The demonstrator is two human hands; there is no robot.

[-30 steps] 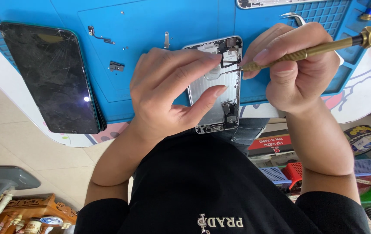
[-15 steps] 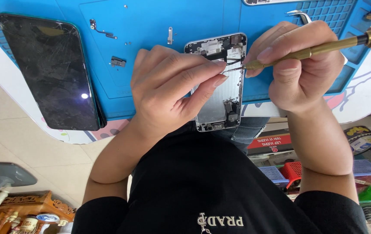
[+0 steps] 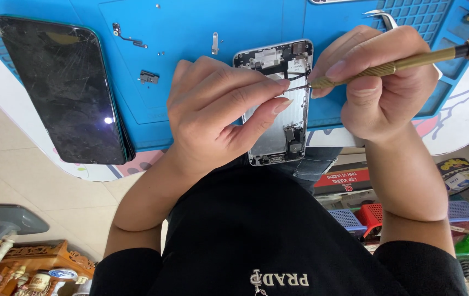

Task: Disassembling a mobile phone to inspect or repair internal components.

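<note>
Brass-coloured screwdriver (image 3: 404,64) pinched in right hand (image 3: 379,82), tip inside the opened phone housing (image 3: 281,104) on the blue mat (image 3: 81,11); left hand (image 3: 218,109) fingers together, pressing the housing, cracked phone (image 3: 64,87) well left.

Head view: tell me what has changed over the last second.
Little has changed. The right hand keeps its grip on the brass screwdriver, tip inside the opened phone housing; the tool has tilted only slightly. The left hand still steadies the housing, fingers pinched near the tip. The cracked phone and the loose parts on the blue mat stayed put.
</note>
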